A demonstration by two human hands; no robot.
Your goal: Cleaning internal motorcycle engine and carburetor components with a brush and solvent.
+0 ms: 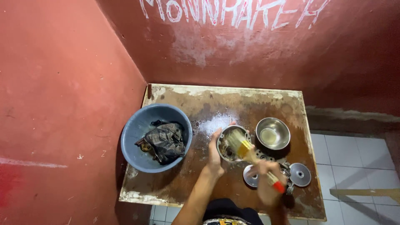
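Left hand [215, 151] fingers grip metal part [230, 143]; right hand [266, 175] fingers clamp brush [250, 153]. Risk: hard strokes splash grime, part slips onto tabletop [216, 102], knocks steel bowl [273, 133].

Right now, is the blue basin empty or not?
Not empty. The blue basin holds a crumpled dark plaid cloth with some brownish objects under it; what they are is unclear.

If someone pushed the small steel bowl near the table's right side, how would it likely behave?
The steel bowl would probably slide easily: it looks thin, shiny and light, and it stands free on the worn wooden table. It seems to hold a little pale liquid, which might slosh or spill. Its rounded wall suggests it could rock or tip if pushed at the rim.
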